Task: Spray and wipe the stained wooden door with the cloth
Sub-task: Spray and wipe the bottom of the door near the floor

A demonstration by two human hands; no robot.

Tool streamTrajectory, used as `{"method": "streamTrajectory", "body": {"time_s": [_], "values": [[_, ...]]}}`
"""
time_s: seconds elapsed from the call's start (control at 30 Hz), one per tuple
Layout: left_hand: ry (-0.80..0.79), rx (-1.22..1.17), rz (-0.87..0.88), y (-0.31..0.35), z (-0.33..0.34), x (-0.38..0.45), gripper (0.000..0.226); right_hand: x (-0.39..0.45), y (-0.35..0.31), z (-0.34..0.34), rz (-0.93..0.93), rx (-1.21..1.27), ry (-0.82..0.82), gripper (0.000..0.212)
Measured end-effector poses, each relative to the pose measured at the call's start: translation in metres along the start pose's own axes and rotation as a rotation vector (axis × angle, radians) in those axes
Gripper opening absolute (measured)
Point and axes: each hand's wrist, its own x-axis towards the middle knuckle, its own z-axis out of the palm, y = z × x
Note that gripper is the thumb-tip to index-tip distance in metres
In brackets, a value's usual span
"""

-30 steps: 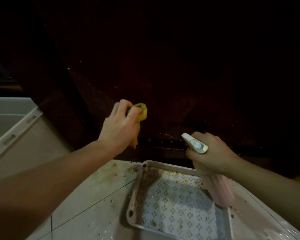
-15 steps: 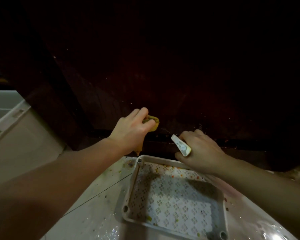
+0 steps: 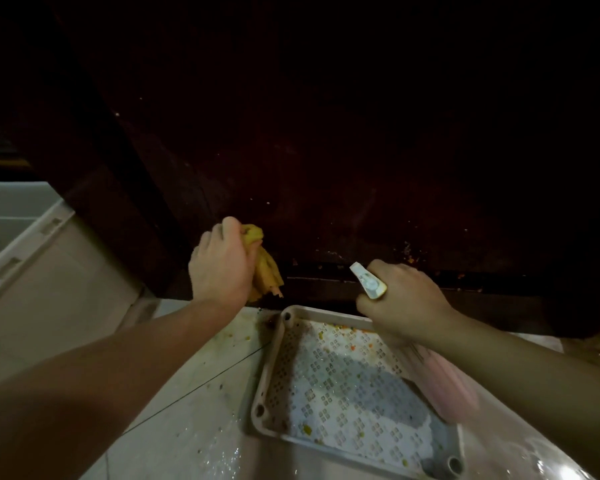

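A dark brown wooden door (image 3: 343, 161) fills the upper view, with pale specks and orange crumbs along its bottom rail. My left hand (image 3: 220, 265) grips a bunched yellow cloth (image 3: 265, 268) against the door's lower left part. My right hand (image 3: 400, 301) holds a pink spray bottle (image 3: 444, 382) by its neck. The bottle's white nozzle (image 3: 368, 280) points at the bottom rail. Most of the bottle's neck is hidden under my fingers.
A grey perforated plastic tray (image 3: 267, 368) lies on the wet, speckled white floor tiles (image 3: 187, 410) just below the door. A pale cabinet or box edge (image 3: 32, 244) stands at the left. Food bits dot the tray and floor.
My left hand with the cloth has gone down and left along the door's lower part. My right hand with the bottle stayed near the bottom rail. The view shifted slightly.
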Motion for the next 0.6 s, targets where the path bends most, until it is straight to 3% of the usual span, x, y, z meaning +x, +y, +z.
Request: {"method": "streamTrajectory", "body": {"time_s": [0.17, 0.3, 0.43, 0.6], "values": [[-0.028, -0.326, -0.655, 0.012, 0.003, 0.004, 0.032, -0.002, 0.008, -0.005, 0.047, 0.043, 0.015, 0.026], [-0.02, -0.598, -0.983, 0.038, 0.017, 0.012, 0.048, 0.001, 0.015, -0.008, 0.072, 0.097, 0.059, 0.028], [-0.069, -0.767, -1.049, 0.061, 0.033, 0.009, 0.045, -0.003, 0.017, -0.012, 0.069, 0.081, 0.083, 0.026], [-0.116, -0.769, -0.983, 0.087, 0.048, -0.001, 0.026, -0.009, 0.021, -0.014, -0.019, -0.199, 0.138, 0.015]]}}
